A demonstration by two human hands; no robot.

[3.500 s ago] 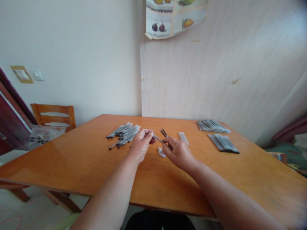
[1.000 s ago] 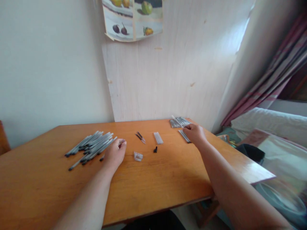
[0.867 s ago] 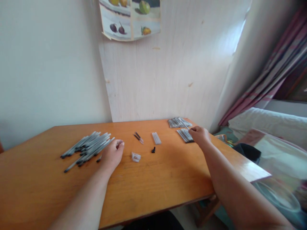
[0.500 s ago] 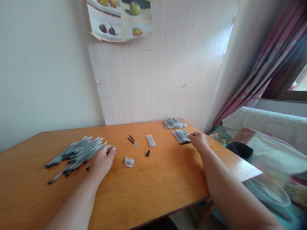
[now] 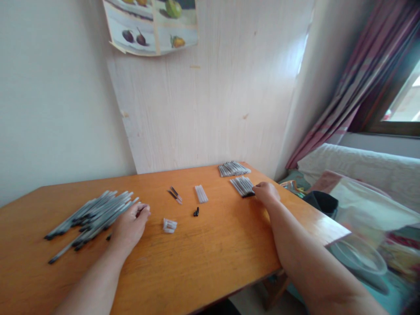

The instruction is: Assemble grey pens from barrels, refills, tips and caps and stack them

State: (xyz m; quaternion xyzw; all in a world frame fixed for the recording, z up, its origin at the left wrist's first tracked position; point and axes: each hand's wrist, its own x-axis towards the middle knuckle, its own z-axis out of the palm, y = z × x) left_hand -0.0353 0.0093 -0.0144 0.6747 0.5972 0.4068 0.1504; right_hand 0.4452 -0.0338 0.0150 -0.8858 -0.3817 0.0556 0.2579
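Note:
My right hand [image 5: 266, 193] is at the near right end of a neat row of grey pens with black ends [image 5: 242, 187]. Its fingers are pinched on a pen lying at the row's edge, mostly hidden by the hand. Beside a loose pile of similar pens [image 5: 95, 214], my left hand [image 5: 131, 225] hovers with fingers curled in; whatever they may hold is hidden. Between the hands lie several clear tubes [image 5: 201, 194], a few small black caps [image 5: 196, 212], two slim dark pieces with pale ends [image 5: 175, 195] and small whitish translucent pieces [image 5: 169, 225].
Behind the row lies another bunch of pens [image 5: 233, 169] near the far right corner of the wooden table [image 5: 210, 262]. A wall with a fruit picture [image 5: 154, 26] rises behind. Right of the table are a black container [image 5: 321, 202] and a clear plastic tub [image 5: 359, 256].
My hands have parted from the pen they both held. My right hand has carried a pen to the row at the right and lowered it there. The view has turned right.

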